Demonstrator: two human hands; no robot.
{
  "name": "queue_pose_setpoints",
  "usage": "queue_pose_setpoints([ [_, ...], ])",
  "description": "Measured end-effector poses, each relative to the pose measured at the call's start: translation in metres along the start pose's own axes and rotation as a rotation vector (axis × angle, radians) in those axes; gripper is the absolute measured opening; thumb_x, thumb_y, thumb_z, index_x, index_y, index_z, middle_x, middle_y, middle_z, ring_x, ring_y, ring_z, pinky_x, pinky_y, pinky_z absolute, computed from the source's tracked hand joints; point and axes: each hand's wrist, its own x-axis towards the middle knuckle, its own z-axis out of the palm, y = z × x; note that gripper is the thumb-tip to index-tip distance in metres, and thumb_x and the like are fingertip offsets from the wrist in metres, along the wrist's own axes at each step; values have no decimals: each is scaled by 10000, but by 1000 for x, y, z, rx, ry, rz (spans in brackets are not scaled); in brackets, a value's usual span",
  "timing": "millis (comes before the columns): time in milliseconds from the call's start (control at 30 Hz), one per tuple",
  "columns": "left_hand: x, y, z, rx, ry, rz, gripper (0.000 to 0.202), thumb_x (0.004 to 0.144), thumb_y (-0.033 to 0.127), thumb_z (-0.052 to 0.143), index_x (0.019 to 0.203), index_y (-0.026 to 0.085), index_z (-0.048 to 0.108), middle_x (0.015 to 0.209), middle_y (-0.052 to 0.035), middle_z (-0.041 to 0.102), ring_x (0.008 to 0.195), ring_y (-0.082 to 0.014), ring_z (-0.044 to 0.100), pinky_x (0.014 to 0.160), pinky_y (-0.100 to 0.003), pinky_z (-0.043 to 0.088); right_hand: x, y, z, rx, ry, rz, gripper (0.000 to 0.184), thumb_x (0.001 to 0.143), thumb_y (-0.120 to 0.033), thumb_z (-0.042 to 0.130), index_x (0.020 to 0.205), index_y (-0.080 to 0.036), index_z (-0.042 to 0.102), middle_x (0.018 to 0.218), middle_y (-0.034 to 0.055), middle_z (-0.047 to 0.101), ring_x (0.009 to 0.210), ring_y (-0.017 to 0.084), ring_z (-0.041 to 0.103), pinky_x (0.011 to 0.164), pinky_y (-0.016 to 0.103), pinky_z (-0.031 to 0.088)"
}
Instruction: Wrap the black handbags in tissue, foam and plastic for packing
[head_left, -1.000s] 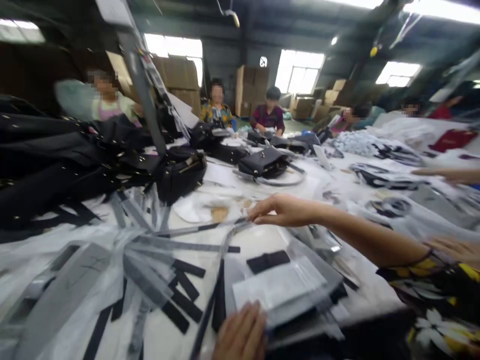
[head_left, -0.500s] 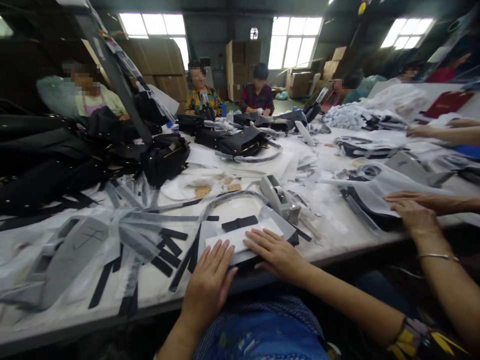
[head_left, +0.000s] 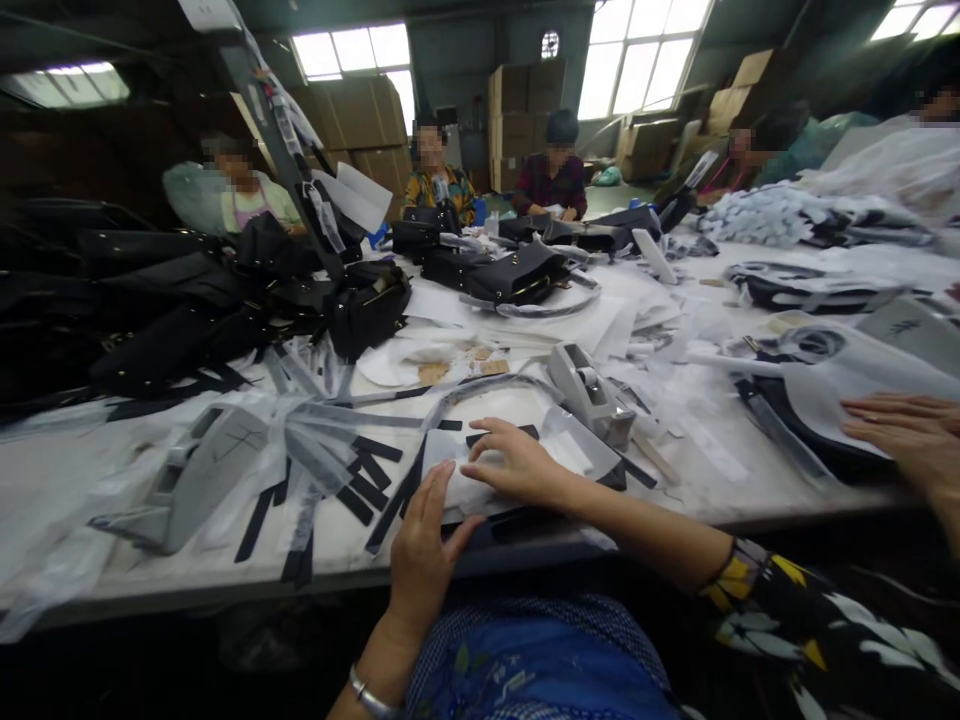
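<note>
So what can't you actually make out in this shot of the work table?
All in the head view:
- flat wrapped packet: partly covered by the left hand and right hand; contents unclear.
- co-worker's hand: cut off by the right edge.
- black bags on the left: dark and blurred, uncountable.
- tan tags: too small to read.

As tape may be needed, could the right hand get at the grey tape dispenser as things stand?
Probably yes: the right hand rests on the wrapped packet, and the tape dispenser stands just beyond it, with only flat wrapping between.
</note>
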Motion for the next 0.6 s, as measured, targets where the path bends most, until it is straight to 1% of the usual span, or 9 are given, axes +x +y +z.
queue_pose_setpoints([
  [100, 2, -1, -2, -49, -44, -115, 718, 886, 470, 651, 1488, 235, 338, 1215, -99, 689, 1104, -251, 674, 860, -351, 594, 5, 0, 3, 155, 34, -22, 33, 819, -244, 763, 795, -223, 762, 1266, 84, 666, 1233, 244, 587, 1098, 425, 420],
  [167, 4, -3, -3, -85, -89, -193, 775, 856, 486, 688, 1496, 247, 322, 1156, -75, 713, 1029, -240, 702, 787, -334, 607, 5, -1, 3, 211, 82, -88, 29, 826, -221, 755, 803, -235, 765, 1243, 66, 681, 1193, 232, 614, 1085, 423, 438],
  [200, 6, -4, -4, -101, -102, -198, 762, 841, 489, 704, 1476, 248, 360, 1145, -70, 715, 1012, -239, 705, 781, -337, 607, 5, -1, 3, 222, 107, -130, 33, 836, -224, 746, 818, -239, 768, 1227, 65, 689, 1177, 230, 624, 1071, 423, 454],
  [233, 7, -6, -5, -114, -111, -181, 703, 831, 484, 717, 1429, 248, 433, 1147, -69, 713, 1020, -241, 699, 801, -348, 605, 3, -1, 3, 224, 130, -171, 42, 849, -226, 733, 834, -243, 769, 1206, 67, 698, 1159, 228, 633, 1055, 425, 471],
  [300, 10, -9, -6, -139, -123, -121, 517, 822, 456, 734, 1269, 241, 586, 1155, -70, 706, 1066, -250, 672, 874, -381, 588, -1, 0, 3, 206, 179, -237, 61, 869, -229, 713, 861, -252, 770, 1171, 69, 714, 1124, 226, 650, 1040, 439, 485],
  [333, 11, -10, -7, -153, -131, -99, 442, 817, 443, 742, 1193, 238, 631, 1156, -70, 703, 1089, -256, 657, 902, -396, 578, -3, 0, 4, 190, 197, -262, 67, 874, -229, 708, 868, -257, 768, 1159, 67, 720, 1108, 225, 657, 1048, 453, 478],
  [467, 14, -13, -10, -192, -171, -70, 325, 809, 434, 751, 1058, 238, 679, 1124, -63, 705, 1076, -260, 646, 878, -408, 583, -15, 3, 5, 154, 248, -330, 107, 890, -204, 684, 909, -285, 752, 1112, 41, 739, 1037, 213, 692, 1065, 482, 463],
  [533, 14, -14, -11, -183, -176, 3, 269, 833, 426, 726, 1004, 224, 683, 1152, -67, 703, 1118, -270, 633, 890, -415, 578, -20, 3, 4, 150, 275, -351, 151, 887, -173, 680, 942, -296, 747, 1080, 38, 748, 1005, 212, 703, 1025, 466, 499],
  [600, 12, -16, -12, -159, -173, 128, 253, 865, 399, 694, 1017, 197, 676, 1208, -82, 692, 1194, -284, 603, 952, -438, 556, -23, 2, 3, 144, 297, -354, 183, 880, -154, 678, 961, -303, 746, 1054, 42, 754, 972, 219, 711, 975, 453, 533],
])
